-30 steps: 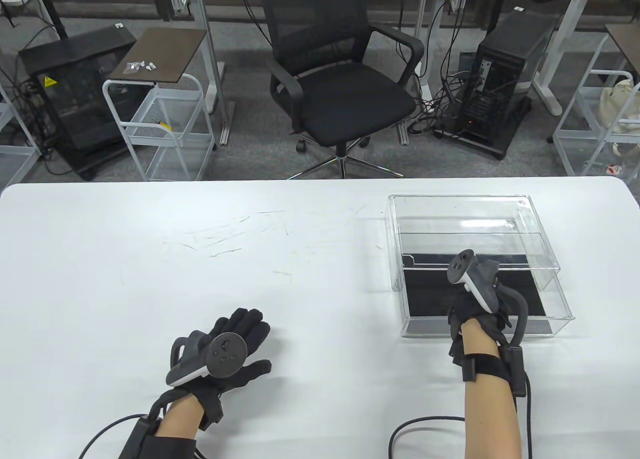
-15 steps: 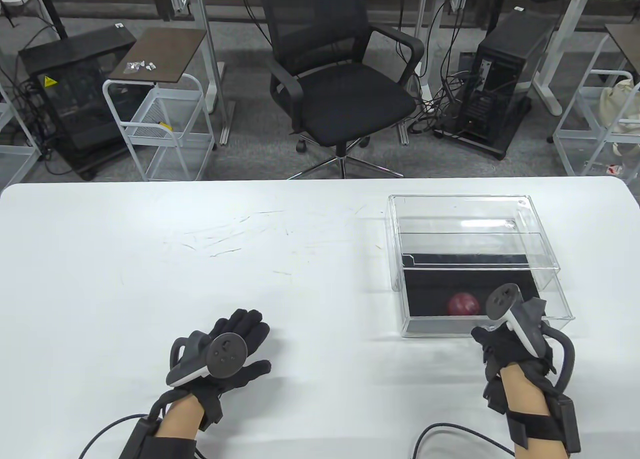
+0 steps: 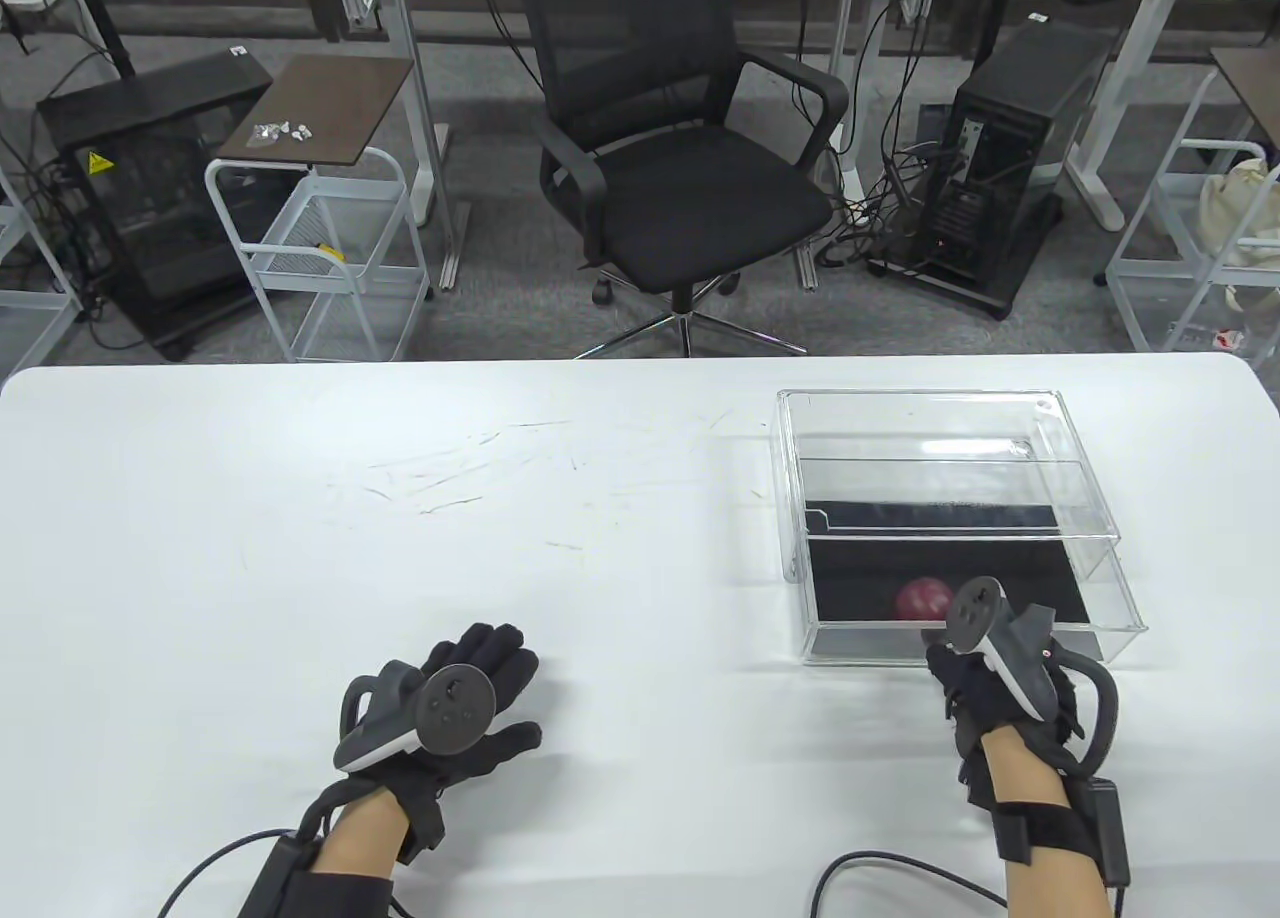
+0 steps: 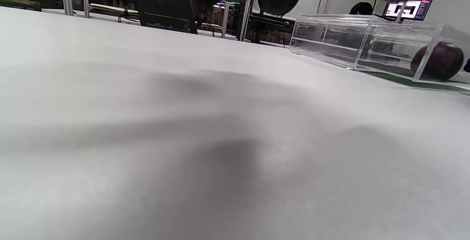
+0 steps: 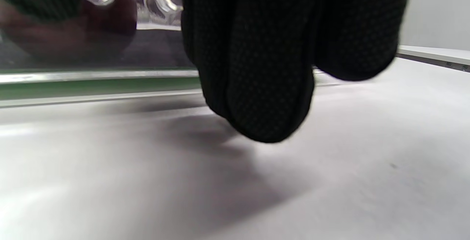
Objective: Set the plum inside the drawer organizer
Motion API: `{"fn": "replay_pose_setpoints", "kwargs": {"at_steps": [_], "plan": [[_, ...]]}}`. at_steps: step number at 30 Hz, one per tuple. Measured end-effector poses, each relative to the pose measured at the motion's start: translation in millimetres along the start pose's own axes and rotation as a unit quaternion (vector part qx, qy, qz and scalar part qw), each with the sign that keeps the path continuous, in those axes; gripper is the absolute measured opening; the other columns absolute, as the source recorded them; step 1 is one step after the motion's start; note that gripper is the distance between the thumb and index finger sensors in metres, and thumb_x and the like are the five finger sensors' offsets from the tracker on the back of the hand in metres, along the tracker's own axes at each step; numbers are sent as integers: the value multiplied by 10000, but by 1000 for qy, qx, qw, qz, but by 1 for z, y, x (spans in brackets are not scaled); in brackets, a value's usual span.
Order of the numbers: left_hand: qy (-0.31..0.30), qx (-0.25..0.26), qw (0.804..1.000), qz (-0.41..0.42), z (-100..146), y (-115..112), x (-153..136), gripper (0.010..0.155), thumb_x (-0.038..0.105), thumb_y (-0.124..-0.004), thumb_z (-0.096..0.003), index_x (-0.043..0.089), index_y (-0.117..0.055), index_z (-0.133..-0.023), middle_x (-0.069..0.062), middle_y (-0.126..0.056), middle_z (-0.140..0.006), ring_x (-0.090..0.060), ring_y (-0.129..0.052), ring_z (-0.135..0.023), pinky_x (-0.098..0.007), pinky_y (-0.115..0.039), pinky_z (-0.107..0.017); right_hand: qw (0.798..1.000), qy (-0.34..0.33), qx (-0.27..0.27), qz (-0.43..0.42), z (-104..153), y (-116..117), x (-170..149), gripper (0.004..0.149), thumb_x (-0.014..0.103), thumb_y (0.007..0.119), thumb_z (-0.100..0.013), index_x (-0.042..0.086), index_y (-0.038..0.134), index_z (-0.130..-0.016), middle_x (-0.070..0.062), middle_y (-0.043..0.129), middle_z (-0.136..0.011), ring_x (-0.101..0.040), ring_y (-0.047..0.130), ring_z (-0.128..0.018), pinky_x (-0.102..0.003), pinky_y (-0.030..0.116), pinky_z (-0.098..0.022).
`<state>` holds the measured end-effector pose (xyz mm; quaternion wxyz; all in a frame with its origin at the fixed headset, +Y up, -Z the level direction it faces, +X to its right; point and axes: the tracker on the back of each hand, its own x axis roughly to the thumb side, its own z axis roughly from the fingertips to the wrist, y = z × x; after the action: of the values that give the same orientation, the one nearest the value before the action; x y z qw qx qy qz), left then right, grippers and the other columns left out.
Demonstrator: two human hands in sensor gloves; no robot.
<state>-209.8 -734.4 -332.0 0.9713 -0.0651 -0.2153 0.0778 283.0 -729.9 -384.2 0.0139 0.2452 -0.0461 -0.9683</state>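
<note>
The plum (image 3: 922,598) lies in the drawer (image 3: 1100,598) just beyond the right fingers (image 5: 257,86), whose state I cannot tell; left fingers (image 3: 485,658) spread flat on the counter (image 3: 300,518).

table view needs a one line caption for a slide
Plum lies in the pulled-out clear drawer; right hand at its front, left hand flat on table.

You see a drawer organizer (image 3: 930,438) of clear, glossy plastic near the right edge of the matt white tabletop (image 3: 400,558), which carries fine scratches. The plum (image 3: 920,598) has smooth, shiny dark red skin. Your right hand (image 3: 985,693) and left hand (image 3: 470,698) wear black knitted cloth gloves.
</note>
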Motion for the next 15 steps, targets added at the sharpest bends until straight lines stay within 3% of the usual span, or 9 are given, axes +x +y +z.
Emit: {"fn": "replay_pose_setpoints", "kwargs": {"at_steps": [9,15], "plan": [[10,-15,1000,5,-2,-3,-3,768,639,-696,-421,271,-601,-1088,1,-487,-1249,-298,-481,-1152,-509,-428,-840,998,39,-31,-41,-41,-3,22,782,607,735,-326,-21,826,-782,-133,1051,-618,-174,1097,-440,-397,894,-384],[14,-19,1000,12,-3,-3,-4,767,637,-696,-422,271,-599,-1090,1,-484,-1250,-298,-479,-1153,-508,-424,-841,997,47,-32,-54,-54,-6,30,773,612,740,-328,-4,828,-785,-121,1057,-618,-161,1101,-438,-385,898,-390]]}}
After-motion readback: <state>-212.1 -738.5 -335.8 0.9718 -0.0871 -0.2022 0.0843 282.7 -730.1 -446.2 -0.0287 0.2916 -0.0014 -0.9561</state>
